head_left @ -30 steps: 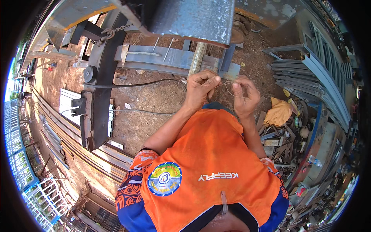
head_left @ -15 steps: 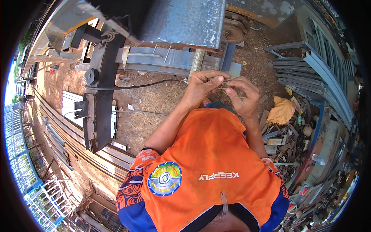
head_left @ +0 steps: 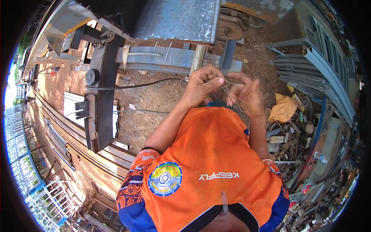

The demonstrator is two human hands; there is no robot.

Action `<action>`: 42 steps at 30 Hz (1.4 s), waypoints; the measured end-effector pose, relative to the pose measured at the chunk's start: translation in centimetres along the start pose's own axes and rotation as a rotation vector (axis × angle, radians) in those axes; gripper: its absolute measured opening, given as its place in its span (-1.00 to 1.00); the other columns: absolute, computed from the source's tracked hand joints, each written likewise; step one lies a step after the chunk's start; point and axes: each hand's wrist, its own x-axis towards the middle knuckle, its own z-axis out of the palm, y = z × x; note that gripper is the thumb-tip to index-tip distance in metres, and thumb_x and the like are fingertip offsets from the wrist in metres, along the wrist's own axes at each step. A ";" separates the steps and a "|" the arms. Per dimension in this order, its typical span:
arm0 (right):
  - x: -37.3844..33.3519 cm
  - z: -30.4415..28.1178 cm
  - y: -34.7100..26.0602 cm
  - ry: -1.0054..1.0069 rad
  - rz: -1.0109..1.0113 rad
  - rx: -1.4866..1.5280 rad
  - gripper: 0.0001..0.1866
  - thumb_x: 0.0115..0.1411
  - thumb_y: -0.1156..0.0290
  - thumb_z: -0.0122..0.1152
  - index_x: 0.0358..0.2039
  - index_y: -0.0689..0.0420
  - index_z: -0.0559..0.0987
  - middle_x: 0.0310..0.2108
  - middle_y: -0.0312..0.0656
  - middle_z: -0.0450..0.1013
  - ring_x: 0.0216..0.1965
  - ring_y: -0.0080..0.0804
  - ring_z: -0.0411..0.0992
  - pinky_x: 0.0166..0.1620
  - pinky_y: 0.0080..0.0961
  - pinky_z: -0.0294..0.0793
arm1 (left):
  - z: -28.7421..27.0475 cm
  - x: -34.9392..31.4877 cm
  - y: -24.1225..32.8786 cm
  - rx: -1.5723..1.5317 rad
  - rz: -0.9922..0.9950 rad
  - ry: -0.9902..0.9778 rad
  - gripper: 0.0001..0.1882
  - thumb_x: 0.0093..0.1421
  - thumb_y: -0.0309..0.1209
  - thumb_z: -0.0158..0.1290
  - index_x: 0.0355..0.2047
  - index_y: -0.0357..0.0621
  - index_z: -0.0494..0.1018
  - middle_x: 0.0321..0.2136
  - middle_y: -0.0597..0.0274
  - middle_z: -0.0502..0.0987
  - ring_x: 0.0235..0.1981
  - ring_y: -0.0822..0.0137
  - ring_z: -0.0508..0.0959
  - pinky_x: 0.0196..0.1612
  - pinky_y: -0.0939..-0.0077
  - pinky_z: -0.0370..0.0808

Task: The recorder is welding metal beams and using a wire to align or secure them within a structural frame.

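A thin tan string (head_left: 226, 86), tangled into small loops, hangs between my two hands in front of my chest. My left hand (head_left: 204, 84) is closed, with thumb and bent forefinger pinching the string. To its right, my right hand (head_left: 248, 94) has its fingers parted and partly stretched out. A loose loop of the string passes across those fingers, and no firm grip by them shows. Just beyond my left hand, a wooden post (head_left: 198, 58) stands against a grey steel beam (head_left: 160, 58).
A large metal piece (head_left: 174, 19) juts in overhead. Left stands a dark steel post (head_left: 104, 96) with a black cable (head_left: 143, 84) running from it. Stacked steel frames (head_left: 305, 73), a yellow-orange cloth (head_left: 283, 108) and metal scraps (head_left: 282, 141) lie right. Long steel bars (head_left: 85, 143) lie lower left.
My right hand has moved slightly right, away from my left, and its fingers have opened out. The string loops spread wider between them. My left hand keeps its pinch, barely shifted.
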 end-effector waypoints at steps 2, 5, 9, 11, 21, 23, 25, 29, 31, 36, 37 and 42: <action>0.2 -0.6 0.5 0.038 0.001 -0.297 -0.47 0.40 0.04 0.05 0.04 0.32 0.40 -0.54 -0.28 0.38 -0.51 -0.55 0.37 -0.29 -0.49 0.49 | -0.2 0.0 -0.3 0.013 -0.027 -0.040 -0.90 0.31 -0.44 0.15 -0.29 -0.21 0.51 -0.56 0.47 0.45 -0.55 0.65 0.34 -0.50 0.72 0.23; 0.3 -0.6 0.6 0.109 -0.037 -0.617 -0.65 0.43 0.21 0.05 -0.23 0.30 0.53 -0.59 -0.38 0.34 -0.60 -0.71 0.27 -0.51 -0.68 0.30 | -0.5 -0.1 -0.5 0.038 -0.090 -0.058 -0.91 0.28 -0.47 0.18 -0.27 -0.22 0.52 -0.52 0.46 0.48 -0.49 0.67 0.38 -0.43 0.73 0.27; -0.1 -0.2 0.9 0.221 -0.193 -0.730 -0.68 0.43 0.24 0.05 -0.34 0.27 0.49 -0.62 -0.43 0.26 -0.64 -0.73 0.17 -0.55 -0.68 0.19 | -0.3 -0.3 1.0 0.023 -0.106 -0.047 -0.87 0.24 -0.52 0.20 -0.21 -0.25 0.53 -0.52 0.47 0.48 -0.47 0.68 0.37 -0.40 0.74 0.27; -0.3 -0.1 1.0 0.283 -0.234 -0.642 -0.69 0.43 0.27 0.04 -0.37 0.25 0.46 -0.64 -0.44 0.22 -0.65 -0.72 0.12 -0.57 -0.67 0.16 | -0.7 -0.4 1.4 0.007 -0.098 -0.033 -0.85 0.23 -0.55 0.20 -0.19 -0.26 0.53 -0.53 0.48 0.46 -0.49 0.68 0.35 -0.40 0.74 0.26; -1.1 -0.1 -0.8 0.329 -0.440 -0.055 -0.75 0.44 0.32 -0.01 -0.41 0.14 0.37 -0.66 -0.47 0.03 -0.69 -0.71 -0.03 -0.62 -0.68 0.01 | -3.6 -1.1 2.1 0.000 0.161 0.085 -0.78 0.16 -0.64 0.21 -0.17 -0.29 0.50 -0.63 0.54 0.34 -0.61 0.70 0.21 -0.53 0.74 0.09; -1.2 0.1 -1.1 0.264 -0.415 0.064 -0.75 0.47 0.29 -0.06 -0.36 0.12 0.37 -0.65 -0.47 0.03 -0.69 -0.72 -0.03 -0.62 -0.70 0.01 | -3.7 -1.2 1.9 0.077 0.167 0.086 -0.80 0.18 -0.62 0.21 -0.18 -0.27 0.51 -0.63 0.55 0.33 -0.61 0.70 0.21 -0.53 0.74 0.10; -1.5 0.3 -1.5 0.226 -0.397 0.109 -0.75 0.48 0.26 -0.08 -0.34 0.11 0.37 -0.64 -0.46 0.05 -0.69 -0.71 -0.02 -0.62 -0.70 0.03 | -3.7 -1.3 1.5 0.153 0.173 0.088 -0.82 0.19 -0.60 0.21 -0.18 -0.26 0.52 -0.63 0.56 0.33 -0.60 0.70 0.21 -0.52 0.74 0.11; -1.8 0.2 -1.6 0.062 -0.360 0.146 -0.72 0.49 0.18 -0.10 -0.26 0.11 0.41 -0.60 -0.42 0.12 -0.68 -0.69 0.00 -0.57 -0.67 0.09 | -3.4 -1.1 1.4 0.518 0.097 0.074 -0.88 0.25 -0.49 0.20 -0.21 -0.22 0.59 -0.57 0.43 0.47 -0.54 0.63 0.36 -0.46 0.68 0.27; -1.9 -0.1 -1.3 0.029 -0.347 0.155 -0.72 0.48 0.18 -0.08 -0.26 0.11 0.41 -0.58 -0.40 0.14 -0.65 -0.68 0.04 -0.54 -0.68 0.11 | -3.3 -0.8 1.2 0.704 0.045 0.059 -0.86 0.26 -0.44 0.20 -0.22 -0.23 0.61 -0.51 0.38 0.54 -0.49 0.59 0.45 -0.42 0.66 0.34; -1.8 0.1 -0.5 -0.082 -0.334 0.183 -0.73 0.47 0.17 -0.05 -0.26 0.10 0.41 -0.51 -0.33 0.21 -0.55 -0.62 0.15 -0.46 -0.70 0.16 | -3.8 0.7 1.0 0.866 0.207 0.125 -0.82 0.26 -0.42 0.18 -0.20 -0.26 0.62 -0.36 0.12 0.65 -0.34 0.36 0.60 -0.26 0.48 0.49; -1.9 0.4 -0.4 -0.067 -0.316 0.186 -0.73 0.46 0.16 -0.05 -0.26 0.10 0.41 -0.49 -0.31 0.24 -0.54 -0.61 0.17 -0.46 -0.69 0.17 | -4.0 0.9 1.0 0.867 0.208 0.127 -0.82 0.26 -0.42 0.18 -0.20 -0.26 0.62 -0.36 0.12 0.65 -0.34 0.36 0.60 -0.26 0.48 0.49; -1.8 0.4 0.0 -0.045 -0.291 0.148 -0.73 0.46 0.15 -0.04 -0.25 0.10 0.41 -0.44 -0.28 0.28 -0.53 -0.59 0.17 -0.45 -0.69 0.20 | -3.7 1.1 1.8 0.902 0.193 0.011 -0.76 0.30 -0.33 0.14 -0.14 -0.23 0.61 -0.36 0.11 0.65 -0.32 0.34 0.60 -0.24 0.44 0.51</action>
